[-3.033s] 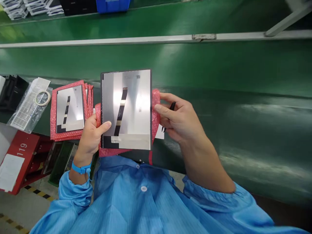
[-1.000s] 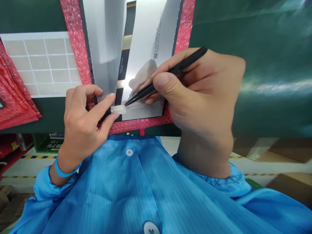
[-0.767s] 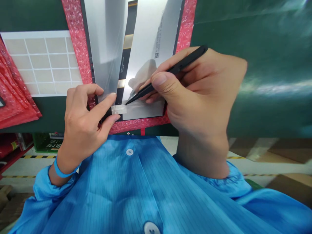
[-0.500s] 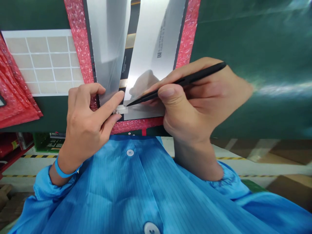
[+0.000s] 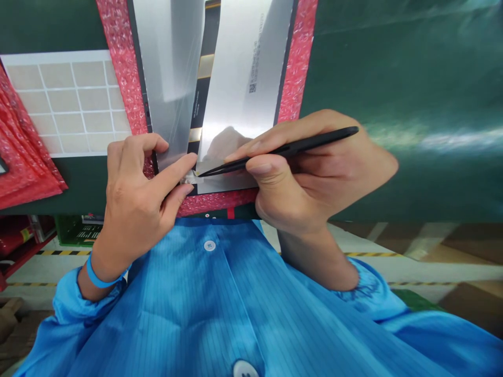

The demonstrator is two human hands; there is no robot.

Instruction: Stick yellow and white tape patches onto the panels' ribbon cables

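Note:
A pair of black tweezers (image 5: 302, 144) is pinched in my right hand (image 5: 310, 173), slanting down to the left. Its pointed tip touches a small piece of clear tape (image 5: 192, 178) at the near edge of a flat panel with silver metallic sheets (image 5: 239, 68). My left hand (image 5: 137, 193) has its index finger and thumb around the left part of this tape, close against the panel. The other left fingers curl at the panel's left edge. A dark strip (image 5: 200, 102) with gold bands shows between the two silver sheets.
Pink bubble wrap (image 5: 298, 68) lies under the panel on a green table mat (image 5: 393, 78). To the left are a sheet of pale rectangular labels (image 5: 92, 94) and a stack of pink bubble-wrap pouches (image 5: 27, 157). A green crate (image 5: 70, 230) stands below the table edge.
My right hand and the tweezers have moved slightly left and down, bringing the tip closer to my left fingertips. My left hand keeps nearly the same place.

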